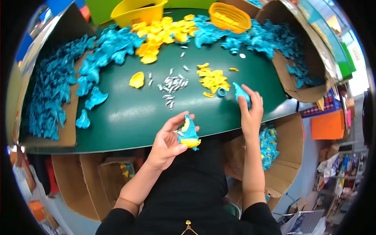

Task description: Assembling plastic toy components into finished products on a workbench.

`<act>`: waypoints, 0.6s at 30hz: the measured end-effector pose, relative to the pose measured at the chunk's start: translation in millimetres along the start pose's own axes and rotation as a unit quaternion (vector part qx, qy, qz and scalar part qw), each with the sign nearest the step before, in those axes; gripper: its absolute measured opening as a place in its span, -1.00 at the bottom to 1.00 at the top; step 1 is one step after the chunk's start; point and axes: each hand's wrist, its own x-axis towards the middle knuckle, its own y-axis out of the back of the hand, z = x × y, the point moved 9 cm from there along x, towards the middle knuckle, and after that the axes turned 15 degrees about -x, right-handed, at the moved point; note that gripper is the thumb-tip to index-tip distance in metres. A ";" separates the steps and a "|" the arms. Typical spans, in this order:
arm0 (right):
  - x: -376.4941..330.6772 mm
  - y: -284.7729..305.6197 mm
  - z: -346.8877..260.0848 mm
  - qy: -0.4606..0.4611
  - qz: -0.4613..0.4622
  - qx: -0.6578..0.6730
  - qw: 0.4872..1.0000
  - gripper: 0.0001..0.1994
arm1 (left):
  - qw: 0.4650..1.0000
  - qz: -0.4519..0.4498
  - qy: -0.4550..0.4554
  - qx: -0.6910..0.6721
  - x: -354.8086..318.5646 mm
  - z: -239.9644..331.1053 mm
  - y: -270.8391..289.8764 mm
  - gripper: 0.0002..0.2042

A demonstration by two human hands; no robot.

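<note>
Left hand holds a two-tone piece, right hand at a blue one

The left hand (164,141) is over the near edge of the bench (125,113), palm turned up, with a blue-and-yellow piece (190,133) in its grip. The thumb lies along the piece's yellow lower edge and the fingers curl behind it; its blue part rises to a point, with a yellow strip on one side.

To the right and farther out, the right hand (252,111) reaches over the bench to a blue piece (239,92). Its grip is narrow, thumb and fingers set about that piece (whether it is pinched firmly or only touched, I cannot tell).

Just left of the blue piece, a small blue ring (221,92) sits beside a pile of small yellow pieces (213,80). Left of that pile are scattered little silver pieces (173,84), and beyond them a single curved yellow shell (137,80).

Along the far side, a heap of yellow shells (166,29) lies between mounds of blue parts, with a yellow tub (137,15) and a yellow mesh basket (225,26) behind. Cardboard boxes full of blue parts stand open at either end of the bench. Below its near edge, on the right, a cardboard bin (290,152) holds many blue-and-yellow pieces.
</note>
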 end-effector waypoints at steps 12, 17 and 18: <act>-81.7 -9.9 -121.8 0.044 -0.062 0.244 0.967 -0.51 | 0.989 -0.073 -0.091 0.095 -23.7 22.7 -7.7 -0.17; -81.6 -10.2 -128.2 0.048 -0.064 0.235 0.969 -0.51 | 0.989 -0.080 -0.082 0.096 -23.6 23.2 -4.7 -0.18; -81.5 -9.9 -130.4 0.054 -0.062 0.225 0.971 -0.52 | 0.988 -0.082 -0.082 0.097 -23.9 23.8 -4.2 -0.18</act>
